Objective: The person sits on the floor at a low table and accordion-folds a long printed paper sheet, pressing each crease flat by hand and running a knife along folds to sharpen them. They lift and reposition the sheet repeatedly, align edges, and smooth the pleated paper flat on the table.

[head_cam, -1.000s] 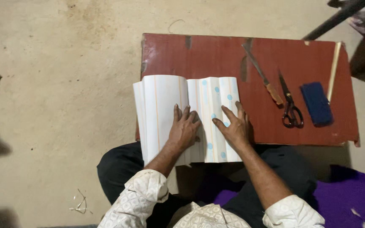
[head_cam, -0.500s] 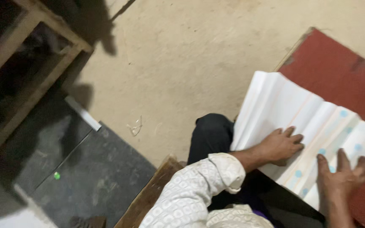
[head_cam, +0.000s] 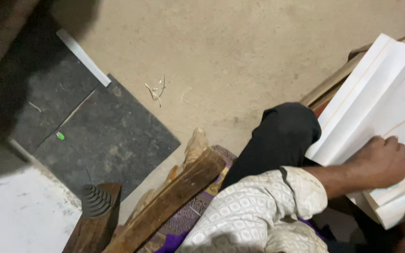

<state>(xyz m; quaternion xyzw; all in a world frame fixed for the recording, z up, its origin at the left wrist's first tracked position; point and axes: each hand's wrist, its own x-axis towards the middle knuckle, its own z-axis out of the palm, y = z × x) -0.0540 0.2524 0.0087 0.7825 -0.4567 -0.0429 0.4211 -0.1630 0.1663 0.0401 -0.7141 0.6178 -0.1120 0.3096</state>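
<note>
Folded paper stack: light, floppy, likely slippery (grip at folded edge). Left hand flat on it, fingers curled; right hand unseen.

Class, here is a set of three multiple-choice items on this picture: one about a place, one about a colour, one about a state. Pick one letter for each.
1. Where does the left hand rest?
A. on the white folded paper
B. on the dark mat
C. on the wooden beam

2. What colour is the small bit lying on the dark mat?
A. red
B. green
C. yellow

3. How does the paper lie?
A. rolled into a tube
B. crumpled into a ball
C. creased in long folds

Answers: 1 A, the fingers lie flat on the sheets. 2 B, the speck is bright green. 3 C, straight parallel creases run across it.
</note>
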